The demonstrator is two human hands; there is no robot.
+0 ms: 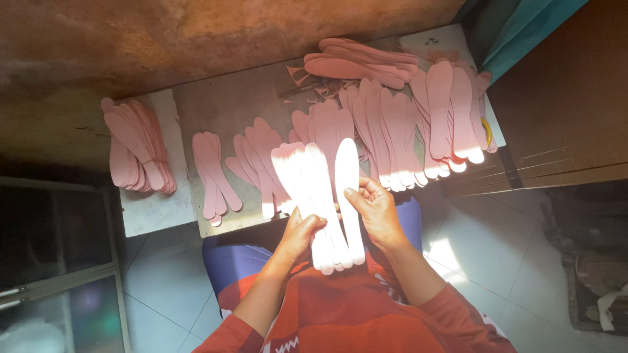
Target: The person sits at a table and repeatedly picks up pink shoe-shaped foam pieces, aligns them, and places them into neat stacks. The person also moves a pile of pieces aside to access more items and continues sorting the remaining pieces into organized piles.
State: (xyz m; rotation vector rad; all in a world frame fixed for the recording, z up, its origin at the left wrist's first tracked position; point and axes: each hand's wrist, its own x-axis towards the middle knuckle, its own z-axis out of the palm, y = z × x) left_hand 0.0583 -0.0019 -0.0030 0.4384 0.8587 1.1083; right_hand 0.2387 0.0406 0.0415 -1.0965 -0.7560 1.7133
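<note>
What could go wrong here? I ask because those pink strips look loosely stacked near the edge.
The fanned strips in the left hand could slide out of the grip while the right hand lifts one strip. The overlapping piles overhang the board's front edge, so a nudge might tip some to the floor.

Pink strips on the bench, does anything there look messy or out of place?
Mostly tidy fanned stacks of pink strips. The odd spot is a small litter of offcut scraps on the bench top, beside the far stack.
</note>
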